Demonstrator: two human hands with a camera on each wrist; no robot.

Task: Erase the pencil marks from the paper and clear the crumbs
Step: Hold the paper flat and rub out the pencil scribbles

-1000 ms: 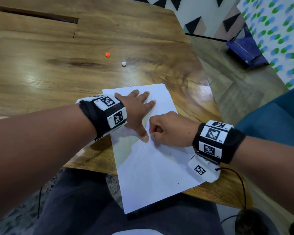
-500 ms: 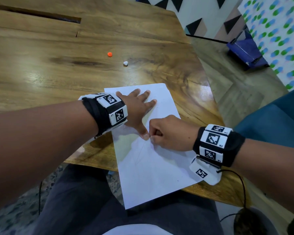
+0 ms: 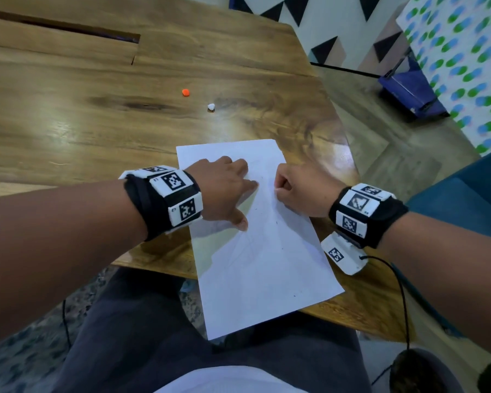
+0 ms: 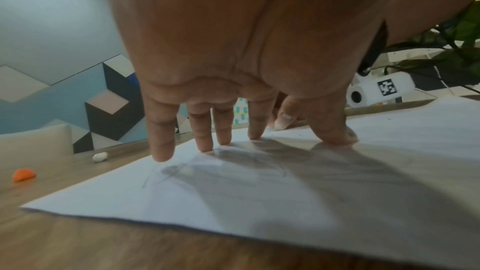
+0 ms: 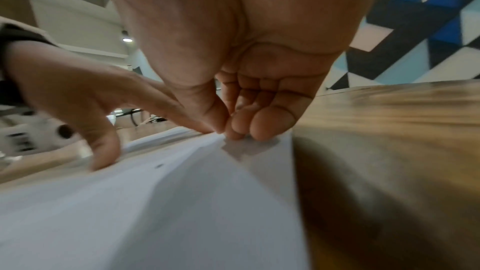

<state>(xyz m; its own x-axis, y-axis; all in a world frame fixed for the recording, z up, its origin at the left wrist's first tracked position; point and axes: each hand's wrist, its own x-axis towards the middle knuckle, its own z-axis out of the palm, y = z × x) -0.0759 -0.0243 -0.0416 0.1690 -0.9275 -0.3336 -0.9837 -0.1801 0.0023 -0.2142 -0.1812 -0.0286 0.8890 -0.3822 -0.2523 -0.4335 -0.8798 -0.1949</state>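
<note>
A white sheet of paper point(image 3: 262, 259) lies at an angle on the near edge of the wooden desk point(image 3: 68, 131), its lower corner hanging past the edge over the person's lap. Faint grey pencil lines point(image 4: 166, 174) cross its upper part, and a few dark specks point(image 3: 275, 222) are scattered over it. The left hand point(image 3: 224, 188) is spread, its straight fingertips point(image 4: 161, 155) and thumb pressing the sheet flat. The right hand point(image 3: 298, 191) sits on the paper's right side with fingers curled tightly together; whether they pinch an eraser cannot be seen. Further back on the desk, well apart from the sheet, lie a small orange bit point(image 3: 185, 92) and a small white bit point(image 3: 211, 106).
</note>
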